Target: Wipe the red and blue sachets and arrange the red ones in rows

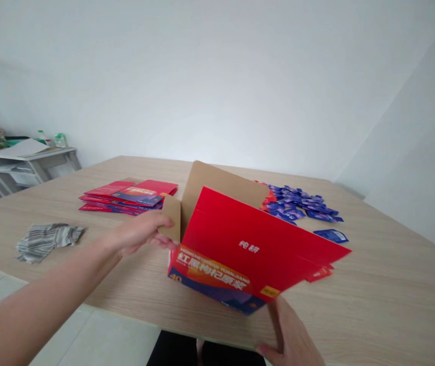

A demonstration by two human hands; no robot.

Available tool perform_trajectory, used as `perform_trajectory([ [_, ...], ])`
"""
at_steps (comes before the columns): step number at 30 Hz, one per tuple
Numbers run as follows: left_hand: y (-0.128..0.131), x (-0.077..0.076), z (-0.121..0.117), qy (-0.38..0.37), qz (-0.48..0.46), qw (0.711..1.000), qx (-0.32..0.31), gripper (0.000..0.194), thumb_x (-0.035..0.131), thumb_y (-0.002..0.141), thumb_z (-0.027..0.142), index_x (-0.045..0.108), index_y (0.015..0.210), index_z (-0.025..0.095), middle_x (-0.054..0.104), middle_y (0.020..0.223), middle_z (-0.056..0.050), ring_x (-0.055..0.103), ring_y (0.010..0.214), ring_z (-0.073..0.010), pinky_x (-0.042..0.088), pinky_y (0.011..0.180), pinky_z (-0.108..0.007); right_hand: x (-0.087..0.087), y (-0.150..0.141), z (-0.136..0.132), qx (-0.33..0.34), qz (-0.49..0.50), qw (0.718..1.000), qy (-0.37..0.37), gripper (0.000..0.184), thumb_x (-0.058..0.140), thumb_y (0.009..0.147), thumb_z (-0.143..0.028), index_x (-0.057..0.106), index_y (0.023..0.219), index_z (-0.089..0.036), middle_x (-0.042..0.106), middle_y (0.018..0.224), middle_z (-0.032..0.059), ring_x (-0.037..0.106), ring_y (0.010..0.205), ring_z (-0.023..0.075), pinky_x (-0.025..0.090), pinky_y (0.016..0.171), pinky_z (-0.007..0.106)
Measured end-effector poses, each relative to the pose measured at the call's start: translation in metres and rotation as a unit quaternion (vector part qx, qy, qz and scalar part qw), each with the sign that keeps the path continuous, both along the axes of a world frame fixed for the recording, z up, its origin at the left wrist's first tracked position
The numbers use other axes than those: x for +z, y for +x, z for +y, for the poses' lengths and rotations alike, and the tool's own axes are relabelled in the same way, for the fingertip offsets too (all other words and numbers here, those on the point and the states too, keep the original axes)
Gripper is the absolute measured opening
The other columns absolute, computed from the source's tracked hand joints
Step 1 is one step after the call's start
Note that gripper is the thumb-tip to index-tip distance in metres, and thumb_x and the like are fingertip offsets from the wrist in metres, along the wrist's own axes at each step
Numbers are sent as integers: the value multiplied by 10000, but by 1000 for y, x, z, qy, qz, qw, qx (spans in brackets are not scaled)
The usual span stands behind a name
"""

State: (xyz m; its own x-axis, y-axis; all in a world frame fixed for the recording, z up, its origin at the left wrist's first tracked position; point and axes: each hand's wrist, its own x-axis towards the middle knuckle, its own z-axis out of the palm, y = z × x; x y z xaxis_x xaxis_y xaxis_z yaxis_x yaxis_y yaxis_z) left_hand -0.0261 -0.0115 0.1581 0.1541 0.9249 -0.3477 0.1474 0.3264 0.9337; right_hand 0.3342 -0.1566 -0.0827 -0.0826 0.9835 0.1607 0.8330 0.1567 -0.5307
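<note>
1. With left hand (147,233), pinching side flap (172,209) of open red box (236,231), centre.
2. With right hand (296,333), grasping box at five o'clock.
3. At ten, flat boxes (141,193); at two, blue packets (297,195).

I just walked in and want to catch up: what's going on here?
Someone's left hand holds a brown end flap of a red carton, while their right hand is at the other end. The carton is tilted with its flaps open; I can't see inside. On the table, flat cartons lie stacked at left, with a striped cloth nearer, and blue packets heaped at right.
</note>
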Motion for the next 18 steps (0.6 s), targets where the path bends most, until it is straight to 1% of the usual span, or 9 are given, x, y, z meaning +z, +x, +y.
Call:
perform_trajectory([
  [2,-8,6,20,41,-85,987,128,125,586,728,77,678,813,87,728,640,-123,703,519,-237,582,525,-308,-7,2,-1,8,-15,1000,-5,936,723,681,-296,347,1520,-117,422,1554,226,426,1415,421,389,1139,568],
  [3,-10,9,32,61,-114,976,174,121,571,753,55,657,829,91,715,623,-104,697,507,-226,583,521,-301,-10,2,-2,12,-22,1000,-6,960,716,691,-277,303,1544,-127,387,1579,215,399,1436,412,377,1151,563],
  [5,-9,8,59,91,-147,959,226,123,516,832,49,621,855,107,693,613,-73,700,525,-200,576,527,-264,-17,3,-2,15,-29,999,-2,1026,719,680,-245,230,1579,-164,349,1606,185,369,1456,402,368,1162,558],
  [6,-7,5,73,99,-159,953,240,136,488,872,55,612,867,110,693,634,-70,707,557,-186,572,544,-244,-20,3,-2,16,-30,999,2,1064,724,670,-233,194,1592,-179,334,1615,174,361,1460,399,368,1164,557],
  [8,3,-7,100,107,-186,940,266,142,477,934,85,617,918,103,711,735,-71,712,630,-159,568,582,-228,-23,3,-2,16,-29,999,11,1123,728,652,-210,136,1606,-185,306,1627,170,356,1463,397,372,1162,558],
  [10,17,-23,126,108,-210,929,284,119,539,977,185,627,1010,112,715,869,-49,695,690,-136,577,624,-252,-20,2,-2,20,-28,999,6,1122,721,665,-197,117,1611,-183,292,1631,170,358,1464,388,375,1162,554],
  [12,34,-38,148,107,-226,923,291,187,591,979,282,628,1076,126,702,950,-41,681,739,-133,586,661,-282,-13,0,-2,20,-25,999,-10,1103,721,678,-193,135,1613,-194,299,1629,161,364,1463,379,377,1163,551],
  [15,58,-56,173,105,-228,924,289,241,607,974,326,625,1121,136,689,996,-46,677,783,-144,590,690,-304,-1,-3,-3,11,-22,999,-31,1095,737,669,-193,177,1610,-206,309,1625,152,375,1457,379,378,1164,556],
  [18,71,-66,189,106,-207,933,274,267,611,970,349,624,1135,139,687,1010,-52,677,805,-155,592,716,-328,5,-6,-4,7,-20,999,-41,1089,740,662,-194,197,1606,-198,296,1628,155,367,1462,372,365,1172,560],
])
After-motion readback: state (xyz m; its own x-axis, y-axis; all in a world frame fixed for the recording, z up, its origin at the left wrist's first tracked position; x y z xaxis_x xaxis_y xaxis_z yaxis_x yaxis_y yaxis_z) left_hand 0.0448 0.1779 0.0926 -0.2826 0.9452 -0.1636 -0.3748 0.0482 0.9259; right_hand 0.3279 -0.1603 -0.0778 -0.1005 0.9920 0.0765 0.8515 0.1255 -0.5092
